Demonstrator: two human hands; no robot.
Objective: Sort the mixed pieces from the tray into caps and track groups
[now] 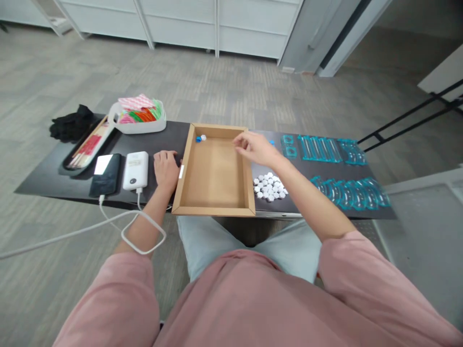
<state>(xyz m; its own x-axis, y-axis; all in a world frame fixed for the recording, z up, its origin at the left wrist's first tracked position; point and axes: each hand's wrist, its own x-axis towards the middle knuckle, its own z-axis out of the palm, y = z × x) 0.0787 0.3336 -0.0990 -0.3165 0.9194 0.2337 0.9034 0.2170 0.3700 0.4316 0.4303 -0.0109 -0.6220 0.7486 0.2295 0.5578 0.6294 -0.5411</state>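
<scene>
A shallow brown cardboard tray [217,210] lies in front of me on the black table. In its far left corner sit a small blue piece [198,139] and a white hexagonal piece [203,138], side by side. My right hand [255,147] hovers over the tray's right rim, thumb and fingers pinched; whatever they may hold is too small to tell. My left hand [167,168] lies on the table beside the tray's left wall, fingers stretched out and no object in its grasp. A pile of white hexagonal pieces [269,187] lies right of the tray, below my right forearm.
Clear teal-edged plastic parts [320,148] lie at the right, and curved ones [352,193] nearer me. To the left are a white power bank [136,171], a phone [105,174], a stick-filled dark tray [77,166] and a white basket [142,127]. A white cable [90,225] crosses my left forearm.
</scene>
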